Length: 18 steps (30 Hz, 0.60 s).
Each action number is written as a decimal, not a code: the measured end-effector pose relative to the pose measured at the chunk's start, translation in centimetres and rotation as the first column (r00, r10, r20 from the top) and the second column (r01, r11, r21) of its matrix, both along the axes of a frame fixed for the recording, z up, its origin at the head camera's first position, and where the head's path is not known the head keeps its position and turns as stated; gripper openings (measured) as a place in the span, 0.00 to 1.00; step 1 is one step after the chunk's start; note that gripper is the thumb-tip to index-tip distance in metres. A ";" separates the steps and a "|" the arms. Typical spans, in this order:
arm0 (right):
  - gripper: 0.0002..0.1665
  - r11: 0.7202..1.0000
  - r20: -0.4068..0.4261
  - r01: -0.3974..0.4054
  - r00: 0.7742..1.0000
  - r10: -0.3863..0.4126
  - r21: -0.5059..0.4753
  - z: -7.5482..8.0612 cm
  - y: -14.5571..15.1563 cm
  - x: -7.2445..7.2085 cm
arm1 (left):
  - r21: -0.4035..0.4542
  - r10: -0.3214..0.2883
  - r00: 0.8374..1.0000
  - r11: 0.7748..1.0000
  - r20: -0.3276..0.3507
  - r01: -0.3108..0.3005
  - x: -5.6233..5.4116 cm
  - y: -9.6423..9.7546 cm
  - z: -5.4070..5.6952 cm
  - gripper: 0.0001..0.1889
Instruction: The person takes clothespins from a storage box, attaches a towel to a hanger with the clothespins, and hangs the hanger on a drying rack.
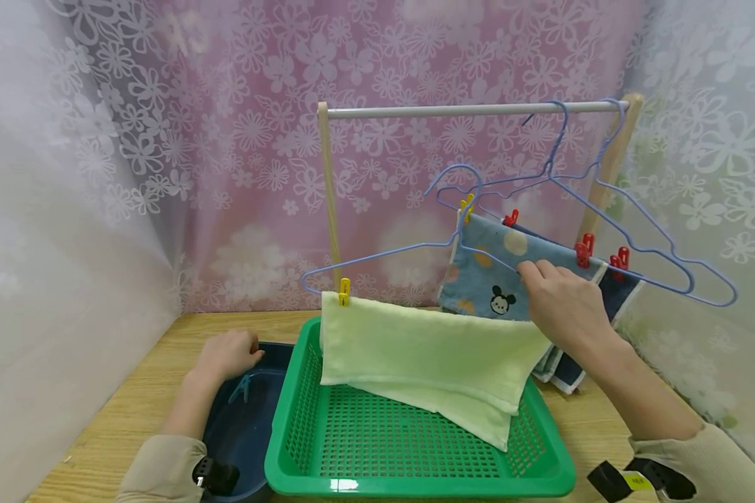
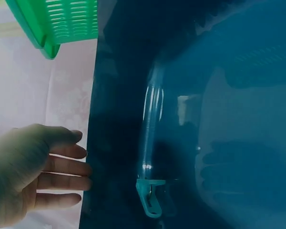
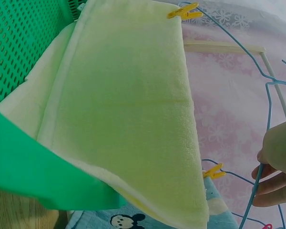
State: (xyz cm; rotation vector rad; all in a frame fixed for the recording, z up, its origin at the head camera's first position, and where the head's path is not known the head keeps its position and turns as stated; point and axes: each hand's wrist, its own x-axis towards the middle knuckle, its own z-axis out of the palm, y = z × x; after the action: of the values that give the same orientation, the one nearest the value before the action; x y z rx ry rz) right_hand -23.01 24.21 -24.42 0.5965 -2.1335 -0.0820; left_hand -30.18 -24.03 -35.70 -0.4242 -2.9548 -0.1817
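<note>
My right hand point(image 1: 566, 300) grips the right arm of a blue wire hanger point(image 1: 386, 253), the wire passing under its fingers in the right wrist view. From this hanger hangs a folded pale yellow towel point(image 1: 421, 349), pinned at its left corner by a yellow clothespin point(image 1: 344, 292). The towel's lower edge dips into a green perforated basket point(image 1: 415, 485). My left hand point(image 1: 229, 353) is at the far left part of a dark blue basin point(image 2: 119, 119), fingers loosely extended and holding nothing. A teal clothespin point(image 2: 150, 196) lies inside that basin.
Behind the basket stands a rack with a pale rail point(image 1: 428, 112) and wooden posts. Two more hangers hang at its right, with a blue patterned towel point(image 1: 478, 272) and a navy towel point(image 1: 619, 290) pinned by red clothespins point(image 1: 584, 251). Patterned curtains point(image 1: 252, 175) enclose the wooden table point(image 1: 126, 398).
</note>
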 end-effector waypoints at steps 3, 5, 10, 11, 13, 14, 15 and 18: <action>0.10 1.000 -0.004 -0.001 1.000 0.001 -0.004 0.1 0.1 0.0 | -0.019 -0.010 1.000 1.000 0.024 0.011 -0.1 0.2 -0.2 0.19; 0.10 1.000 0.002 0.003 1.000 -0.003 -0.009 0.1 0.1 0.0 | -0.039 -0.022 0.998 0.999 0.057 0.024 -0.2 0.3 -0.3 0.18; 0.12 1.000 0.030 0.012 0.999 -0.011 -0.012 0.1 0.1 0.0 | -0.073 -0.036 0.986 0.996 0.162 0.049 -0.2 0.6 -0.6 0.09; 0.12 1.000 0.032 0.011 0.999 -0.010 -0.011 0.1 0.2 0.0 | -0.068 -0.038 0.982 0.996 0.187 0.051 -0.1 0.7 -0.6 0.06; 0.12 1.000 0.032 0.009 0.999 -0.008 -0.010 0.1 0.2 -0.1 | -0.054 -0.043 0.969 0.997 0.243 0.058 0.0 0.9 -0.6 0.02; 0.12 1.000 0.032 0.007 0.999 -0.007 -0.010 0.1 0.2 -0.1 | -0.045 -0.040 0.960 0.998 0.276 0.054 0.1 1.1 -0.6 0.05; 0.12 1.000 0.032 0.005 0.999 -0.005 -0.010 0.1 0.2 -0.1 | -0.040 -0.033 0.951 0.998 0.308 0.048 0.3 1.2 -0.6 0.09; 0.11 1.000 0.029 -0.001 1.000 0.001 -0.007 0.1 0.2 -0.2 | -0.036 -0.001 0.919 0.999 0.395 0.017 0.7 1.8 -0.7 0.22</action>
State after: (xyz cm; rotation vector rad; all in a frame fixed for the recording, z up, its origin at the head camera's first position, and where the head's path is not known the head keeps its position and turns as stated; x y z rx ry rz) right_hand -23.19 24.41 -24.35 0.5978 -2.1609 -0.0661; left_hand -29.53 -22.27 -36.42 -0.4532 -3.3595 -0.2371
